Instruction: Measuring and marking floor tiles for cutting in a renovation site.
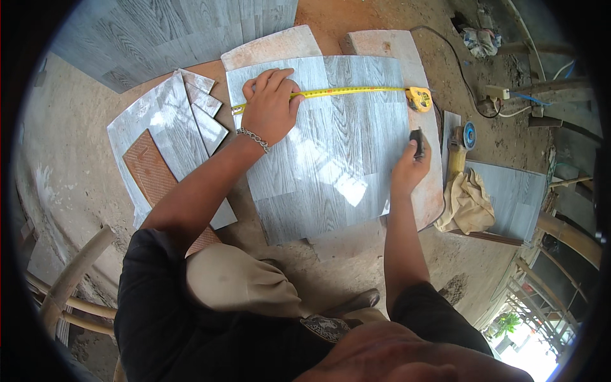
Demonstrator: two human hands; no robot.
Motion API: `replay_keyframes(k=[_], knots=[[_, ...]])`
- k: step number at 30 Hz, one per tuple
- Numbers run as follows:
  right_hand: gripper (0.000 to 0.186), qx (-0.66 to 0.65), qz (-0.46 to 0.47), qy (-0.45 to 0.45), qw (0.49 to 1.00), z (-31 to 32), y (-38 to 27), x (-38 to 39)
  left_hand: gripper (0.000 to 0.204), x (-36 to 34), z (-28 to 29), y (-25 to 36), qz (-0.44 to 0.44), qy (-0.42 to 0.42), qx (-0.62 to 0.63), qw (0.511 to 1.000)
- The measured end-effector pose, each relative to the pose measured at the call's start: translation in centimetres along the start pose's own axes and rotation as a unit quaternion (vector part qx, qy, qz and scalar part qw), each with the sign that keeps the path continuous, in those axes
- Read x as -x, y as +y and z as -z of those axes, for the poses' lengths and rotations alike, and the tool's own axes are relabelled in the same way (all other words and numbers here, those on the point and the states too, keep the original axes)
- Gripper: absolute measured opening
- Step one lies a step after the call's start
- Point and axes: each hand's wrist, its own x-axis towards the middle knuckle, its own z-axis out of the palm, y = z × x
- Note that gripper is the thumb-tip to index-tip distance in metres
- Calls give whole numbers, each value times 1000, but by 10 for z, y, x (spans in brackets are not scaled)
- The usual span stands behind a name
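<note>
The largest piece near the hands is a grey wood-patterned tile, lying flat, glossy and reflecting a bright patch of light. It looks nearly square, so no long axis stands out; its printed grain runs away from the person.

Two pale, rough slabs support it: the right slab shows along its far and right sides, the left slab beyond its far edge.

The left arm reaches diagonally forward and to the right, and the left hand is palm down over the tile's far left part. Its fingers are bent and slightly spread over the tape; whether they pinch it or only press it is hidden.

The right arm points almost straight ahead. The right hand is beside the tile's right edge, above the slab, thumb and fingers closed around a small black object.

The yellow tape measure lies across the far part of the tile. Its thin blade points left to right, its long axis crossing the grain, with the end near the tile's left edge. The rounded case sits at the right edge.

Smallest are the dark, narrow black object and a metal chain bracelet on the left wrist.
</note>
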Motion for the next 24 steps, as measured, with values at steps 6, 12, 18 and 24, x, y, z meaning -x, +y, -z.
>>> replay_keyframes(k=[6,12,18,24], knots=[[35,-46,-36,66,996,27,42,-58,11,1,-5,8,-31,25,-70,997],[57,52,119,44,991,-31,21,-87,10,1,-9,6,-38,29,-70,996],[77,228,164,-60,958,-50,10,-101,9,0,-6,7,-32,18,-63,997],[65,155,152,-19,976,-53,28,-102,11,3,-7,12,-28,28,-101,994]])
